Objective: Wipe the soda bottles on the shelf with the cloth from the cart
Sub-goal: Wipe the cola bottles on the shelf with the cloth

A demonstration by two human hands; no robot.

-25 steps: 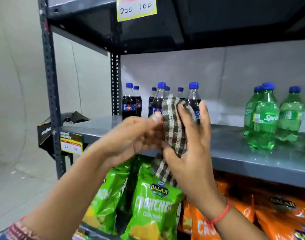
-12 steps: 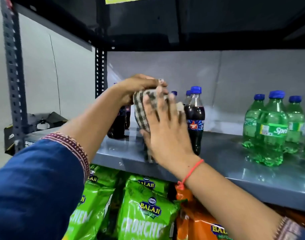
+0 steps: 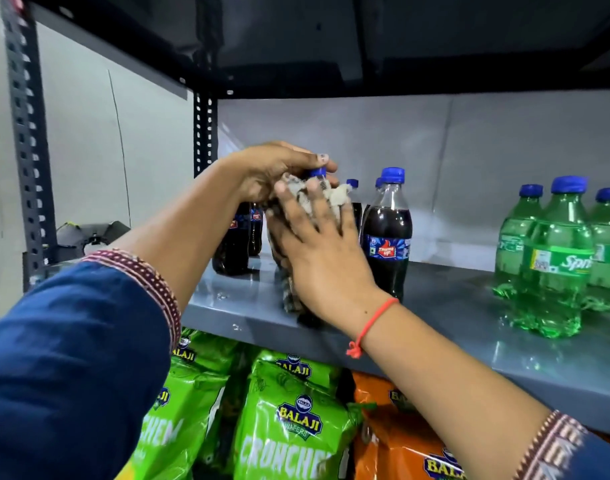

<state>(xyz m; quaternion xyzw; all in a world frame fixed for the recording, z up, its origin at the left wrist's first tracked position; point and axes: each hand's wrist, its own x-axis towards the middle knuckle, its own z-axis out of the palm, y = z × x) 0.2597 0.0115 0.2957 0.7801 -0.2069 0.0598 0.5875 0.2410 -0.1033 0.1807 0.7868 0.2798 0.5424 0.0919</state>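
Note:
Several dark cola bottles with blue caps stand on the grey metal shelf [image 3: 452, 317]. My left hand [image 3: 272, 168] grips the neck of one cola bottle [image 3: 318, 172] just under its blue cap. My right hand [image 3: 317, 251] presses the checked cloth [image 3: 298, 202] flat against that bottle's body, which the cloth and hand mostly hide. Another cola bottle [image 3: 386, 233] stands just to the right of my right hand, and two more [image 3: 232, 247] stand behind my left wrist. Green Sprite bottles [image 3: 556, 261] are grouped at the far right of the shelf.
Green [image 3: 289, 424] and orange [image 3: 400, 441] snack bags fill the shelf below. A perforated steel upright [image 3: 24, 133] stands at the left, another [image 3: 204, 133] at the back. The dark upper shelf [image 3: 365, 39] hangs close overhead. A black object [image 3: 88, 233] lies at the left end.
The view has come closer to the shelf. Both hands went from holding the cloth in the air to the cola bottle; the left moved onto its neck, the right slid the cloth down its body.

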